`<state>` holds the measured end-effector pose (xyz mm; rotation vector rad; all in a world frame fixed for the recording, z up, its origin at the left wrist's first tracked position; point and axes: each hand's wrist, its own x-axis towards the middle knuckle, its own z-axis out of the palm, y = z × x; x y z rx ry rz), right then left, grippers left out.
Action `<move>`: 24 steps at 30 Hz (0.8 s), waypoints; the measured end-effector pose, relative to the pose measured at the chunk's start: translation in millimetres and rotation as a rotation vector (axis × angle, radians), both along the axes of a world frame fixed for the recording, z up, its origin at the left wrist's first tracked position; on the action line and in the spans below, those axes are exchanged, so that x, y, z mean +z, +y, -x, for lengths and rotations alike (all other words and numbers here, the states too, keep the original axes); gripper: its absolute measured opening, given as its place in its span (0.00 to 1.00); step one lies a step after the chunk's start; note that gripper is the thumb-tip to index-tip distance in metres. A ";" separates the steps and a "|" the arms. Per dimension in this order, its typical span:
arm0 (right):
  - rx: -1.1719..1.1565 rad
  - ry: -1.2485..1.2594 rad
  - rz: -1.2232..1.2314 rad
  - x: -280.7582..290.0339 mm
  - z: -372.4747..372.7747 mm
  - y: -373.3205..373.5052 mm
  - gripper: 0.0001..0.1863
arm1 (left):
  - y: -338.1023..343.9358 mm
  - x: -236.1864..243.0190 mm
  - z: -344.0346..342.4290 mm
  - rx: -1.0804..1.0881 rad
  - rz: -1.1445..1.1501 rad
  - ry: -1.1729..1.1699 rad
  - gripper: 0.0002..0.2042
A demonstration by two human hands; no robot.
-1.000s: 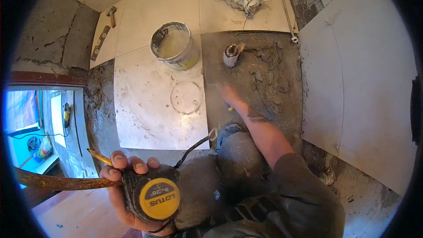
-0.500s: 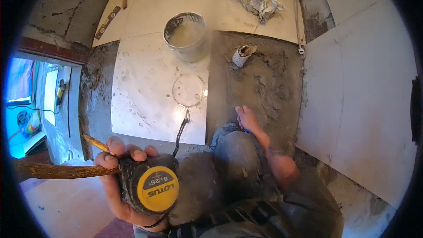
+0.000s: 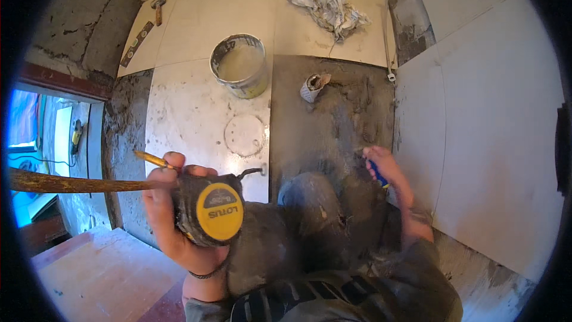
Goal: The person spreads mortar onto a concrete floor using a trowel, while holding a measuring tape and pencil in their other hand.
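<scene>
My left hand (image 3: 173,214) is closed round a black and yellow tape measure (image 3: 217,210), its stained blade (image 3: 83,183) drawn out leftward, and a yellow pencil (image 3: 152,158). A black strap loop hangs from the case. My right hand (image 3: 384,167) is closed on a blue-handled tool (image 3: 378,176) at the right of the grey mortar bed (image 3: 333,125); the tool's working end is blurred. A torn paper-wrapped roll or bag (image 3: 311,90) lies on the mortar. Left of it is a large tile (image 3: 182,95) with smudges and a round mark.
A bucket of milky water (image 3: 238,65) stands on the tiles. Behind are a crumpled sack (image 3: 328,6), hammer (image 3: 158,9), level (image 3: 136,45) and hose with fittings (image 3: 390,36). A large tiled panel (image 3: 482,137) is at right, a doorway (image 3: 59,143) with a power tool at left.
My right hand and its tool have moved rightward and down across the mortar toward the right tile edge. My left hand has risen slightly with the tape measure.
</scene>
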<state>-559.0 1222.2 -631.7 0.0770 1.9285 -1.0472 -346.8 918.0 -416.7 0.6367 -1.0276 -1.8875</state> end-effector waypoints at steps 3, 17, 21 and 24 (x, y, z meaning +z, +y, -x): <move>0.184 0.187 0.075 43.0 52.5 -27.8 0.17 | -1.1 0.5 12.5 -0.116 0.003 0.039 0.12; 0.833 0.907 -0.460 33.9 225.1 -220.8 0.21 | -14.2 3.5 33.6 -0.138 -0.203 0.059 0.06; 0.972 0.896 -0.288 27.2 239.6 -225.2 0.21 | -13.6 4.0 37.0 -0.159 -0.226 0.100 0.08; 1.047 0.949 -0.494 19.1 242.8 -231.7 0.21 | -12.5 3.1 44.5 -0.127 -0.224 0.105 0.07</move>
